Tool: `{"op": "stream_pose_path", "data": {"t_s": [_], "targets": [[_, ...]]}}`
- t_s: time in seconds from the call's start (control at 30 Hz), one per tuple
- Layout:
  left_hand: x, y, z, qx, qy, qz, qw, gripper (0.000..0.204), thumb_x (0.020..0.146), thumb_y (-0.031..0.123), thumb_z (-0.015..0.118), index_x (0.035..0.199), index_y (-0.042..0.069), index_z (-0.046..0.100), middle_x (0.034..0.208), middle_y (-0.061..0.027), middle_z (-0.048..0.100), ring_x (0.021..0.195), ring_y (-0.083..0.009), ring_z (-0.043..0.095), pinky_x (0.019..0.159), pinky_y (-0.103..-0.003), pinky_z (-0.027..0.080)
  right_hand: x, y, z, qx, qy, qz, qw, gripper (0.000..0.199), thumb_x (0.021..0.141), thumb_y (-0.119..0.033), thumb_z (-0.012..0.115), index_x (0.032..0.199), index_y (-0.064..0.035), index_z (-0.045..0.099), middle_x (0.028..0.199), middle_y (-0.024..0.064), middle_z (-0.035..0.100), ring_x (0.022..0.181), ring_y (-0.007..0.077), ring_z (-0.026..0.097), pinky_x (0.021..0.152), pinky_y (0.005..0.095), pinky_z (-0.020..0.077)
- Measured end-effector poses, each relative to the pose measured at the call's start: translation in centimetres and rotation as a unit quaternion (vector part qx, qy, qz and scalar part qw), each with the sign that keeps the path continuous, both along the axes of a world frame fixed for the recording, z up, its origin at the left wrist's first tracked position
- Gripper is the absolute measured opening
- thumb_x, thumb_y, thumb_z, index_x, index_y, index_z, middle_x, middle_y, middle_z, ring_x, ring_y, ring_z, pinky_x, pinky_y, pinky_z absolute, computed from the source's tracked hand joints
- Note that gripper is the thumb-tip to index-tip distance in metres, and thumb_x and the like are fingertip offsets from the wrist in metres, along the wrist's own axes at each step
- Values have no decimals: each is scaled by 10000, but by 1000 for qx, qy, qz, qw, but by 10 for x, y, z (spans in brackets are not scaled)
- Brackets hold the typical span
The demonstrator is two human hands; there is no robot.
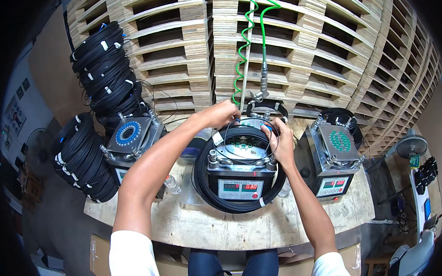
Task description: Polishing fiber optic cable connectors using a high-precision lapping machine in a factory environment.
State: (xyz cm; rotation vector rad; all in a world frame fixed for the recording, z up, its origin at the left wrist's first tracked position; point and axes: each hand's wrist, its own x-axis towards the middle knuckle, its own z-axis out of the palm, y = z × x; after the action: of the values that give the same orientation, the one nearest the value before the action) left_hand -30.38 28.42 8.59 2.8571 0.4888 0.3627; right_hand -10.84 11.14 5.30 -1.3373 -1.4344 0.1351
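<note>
A bench machine [240, 188] with a lit red digital display stands in the middle of the table. A coil of thin black cable [232, 207] with white ties hangs around it, and loops of cable cross its metal top. Small green-and-metal fittings [243, 145] sit on the machine's top plate. At the top's far left side my left hand [222, 114] is closed in a pinch, with a small blue tip at its fingers. My right hand [282, 142] grips the black cable at the far right side. Another blue bit shows by its thumb. The fingers partly hide both pieces.
Similar machines stand at left [134, 135] and right [335, 142]. Stacked black cable coils [106, 70] rise at the far left, with more coils [79, 157] below. Wooden pallets [170, 44] back the table [217, 233]. A green coiled air hose [242, 51] and an air gun [263, 86] hang above.
</note>
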Motion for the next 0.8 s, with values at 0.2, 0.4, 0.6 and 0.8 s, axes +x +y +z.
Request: {"op": "stream_pose_path", "data": {"t_s": [0.2, 0.4, 0.6, 0.8], "targets": [[-4, 6, -5, -28, -57, -18, 998, 245, 846, 184, 773, 961, -26, 723, 774, -209, 693, 713, -302, 704, 663, -384, 534, -2, 3, -1, 20, -7, 22, 1000, 192, 895, -51, 716, 847, 50, 560, 660, 201, 556, 574, 171, 418, 558, 329, 417], [0, 3, 13, 20, -74, -6, 997, 205, 893, 188, 740, 847, -9, 702, 732, -191, 679, 622, -251, 668, 590, -387, 494, -3, 8, -11, 43, 29, 17, 999, 136, 901, -17, 703, 918, 72, 602, 765, 155, 691, 704, 148, 650, 654, 301, 500], [-42, -58, 17, -39, -181, 145, 972, 261, 908, 224, 727, 867, -25, 659, 682, -161, 614, 619, -202, 602, 571, -368, 447, -1, -7, -5, 127, -21, -65, 990, 241, 887, -37, 715, 1089, 66, 634, 931, 175, 689, 766, 270, 671, 725, 341, 517], [-83, -150, 1, -99, -332, 183, 920, 219, 924, 190, 706, 919, -23, 657, 791, -127, 646, 596, -163, 601, 565, -319, 462, -11, -68, -9, 133, -63, -55, 988, 150, 853, 21, 702, 891, 55, 561, 816, 130, 635, 686, 235, 605, 665, 342, 492]]}}
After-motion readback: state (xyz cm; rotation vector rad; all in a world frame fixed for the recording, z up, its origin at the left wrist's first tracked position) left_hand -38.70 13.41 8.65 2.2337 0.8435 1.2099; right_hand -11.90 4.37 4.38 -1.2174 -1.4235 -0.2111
